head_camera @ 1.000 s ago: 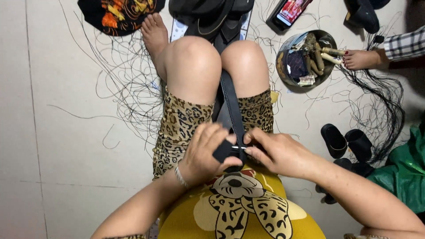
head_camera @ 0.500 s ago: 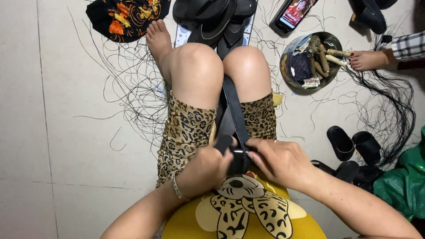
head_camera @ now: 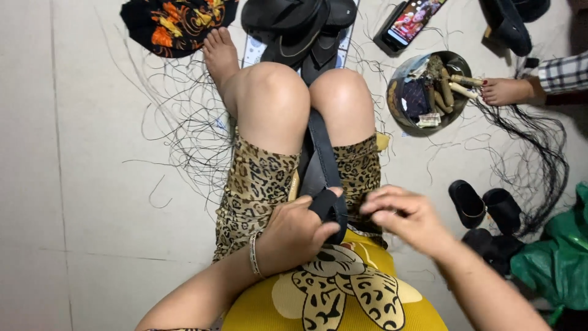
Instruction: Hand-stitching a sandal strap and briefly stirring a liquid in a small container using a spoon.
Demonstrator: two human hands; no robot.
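Hands working a flat black rubber sandal strap [head_camera: 321,165] over my lap.

My left hand [head_camera: 294,236] has its fingers closed on the strap's folded end; my right hand [head_camera: 407,214] hovers beside the strap, fingers loosely curled, empty. It looks light and floppy, best gripped at the fold.

Yellow top [head_camera: 367,270], leopard shorts [head_camera: 257,184] — wrist bracelet [head_camera: 252,252]

Matt black strap [head_camera: 323,168], leopard-print cloth shorts [head_camera: 260,184], glossy metal bowl [head_camera: 456,61], smooth tiled floor [head_camera: 92,184].

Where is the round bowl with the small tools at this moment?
In the head view the round bowl sits on the floor, upper right, right of the person's knee, below the phone and touching another person's foot.
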